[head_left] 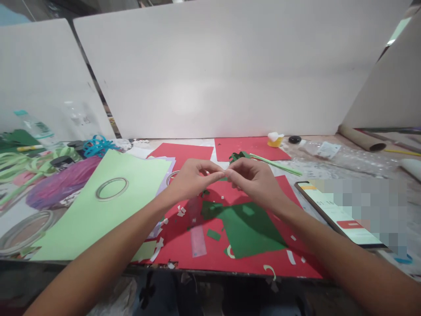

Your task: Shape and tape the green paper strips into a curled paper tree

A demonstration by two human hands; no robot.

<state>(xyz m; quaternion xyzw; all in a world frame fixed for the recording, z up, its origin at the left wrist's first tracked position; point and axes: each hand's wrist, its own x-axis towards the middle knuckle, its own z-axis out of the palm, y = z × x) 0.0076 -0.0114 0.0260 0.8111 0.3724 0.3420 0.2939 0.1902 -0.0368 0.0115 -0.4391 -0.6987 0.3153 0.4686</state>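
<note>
My left hand (199, 177) and my right hand (251, 177) meet fingertip to fingertip over the red paper (177, 250). Both are closed in a pinch. A small whitish bit shows where the fingertips touch, too small to name. Beneath my right hand lies a dark green sheet of paper (253, 232) with an uneven edge. Beside it are a clear ruler-like strip (198, 241) and a small green paper piece (213, 235). Just behind the hands sit dark green cut leaf shapes (240, 156) and thin light green strips (276, 164).
At left, a tape roll (112, 188) rests on light green paper (82, 224), near a larger tape roll (26, 232). A phone (342, 215) lies at right. Plastic bottles (36, 127), a cardboard tube (362, 137) and a yellow cup (275, 140) stand further back, before white panels (210, 66).
</note>
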